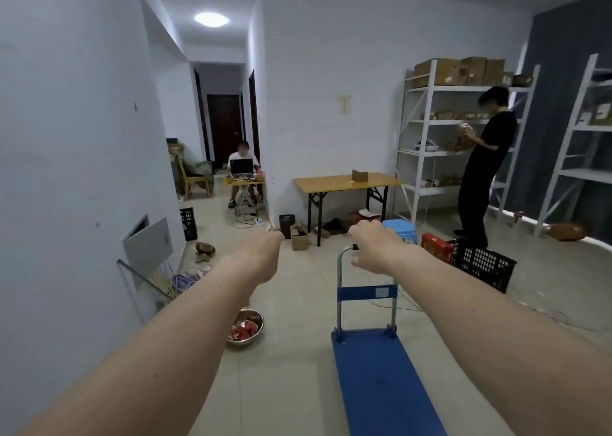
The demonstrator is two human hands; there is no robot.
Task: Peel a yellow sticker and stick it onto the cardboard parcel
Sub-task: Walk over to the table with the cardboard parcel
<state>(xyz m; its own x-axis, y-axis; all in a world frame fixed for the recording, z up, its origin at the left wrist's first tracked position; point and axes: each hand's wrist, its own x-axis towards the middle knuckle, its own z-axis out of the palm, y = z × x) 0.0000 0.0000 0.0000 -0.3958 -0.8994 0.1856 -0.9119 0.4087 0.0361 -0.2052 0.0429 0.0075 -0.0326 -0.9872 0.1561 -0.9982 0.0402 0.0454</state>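
Observation:
Both my arms reach forward over the floor. My right hand [374,247] curls over the top handle of a blue flatbed trolley [381,379], whose deck carries nothing. My left hand [261,253] hangs in the air to the left of the handle, its back toward me and its fingers hidden. A small cardboard parcel [360,175] stands far ahead on a wooden folding table [331,184]. No yellow sticker shows anywhere.
A metal bowl of red scraps [245,328] lies on the floor left of the trolley. A black crate [483,265], red box [436,247] and blue stool [399,228] sit ahead right. One person stands at white shelves [427,121] holding cardboard boxes; another sits at a laptop down the corridor.

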